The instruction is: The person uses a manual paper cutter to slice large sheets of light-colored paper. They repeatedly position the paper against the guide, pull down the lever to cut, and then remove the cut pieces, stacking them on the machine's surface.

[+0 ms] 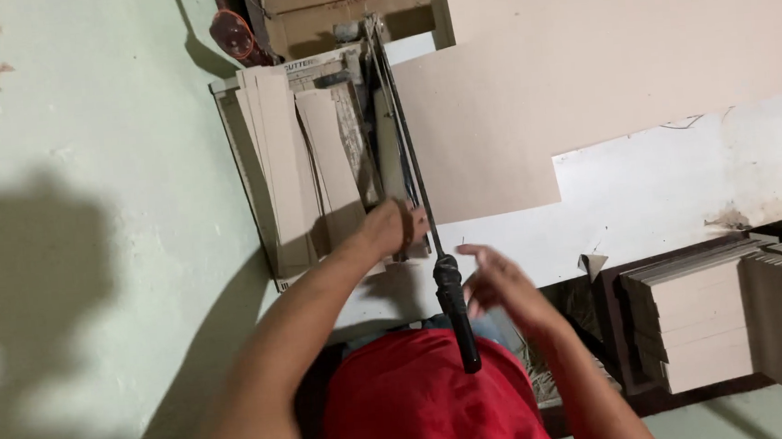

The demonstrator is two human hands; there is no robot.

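Pinned under the left hand (394, 228) is the near end of the cardboard strips (300, 162) lying on the paper cutter bed (246, 184); fingers curl down over the board edge right beside the blade rail, so it is a flat press-and-hold, not a lifted grasp. Right hand (498, 283) is open, fingers spread and blurred, just beside the black handle (455, 311) of the cutter arm (398, 127) and not closed on it; whether a fingertip grazes it I cannot tell. Cutter arm lies low along the bed edge, handle sticking out toward the person's red shirt (422, 401). Large brown cardboard sheet (600, 58) lies to the right of the blade on the white table (673, 181), its left edge at the rail. Stacks of cut cardboard pieces (737, 314) sit on a lower shelf at far right, well apart from the hands. Doing this well, as I judge it: keep the left fingers on the bed side of the rail, clear of the blade line, and press evenly so strips do not skew; take the handle in a full wrap around its thick end, not fingertips; square the sheet edge against the rail before any stroke. Risk seems to be the left knuckles, which sit very near the blade.
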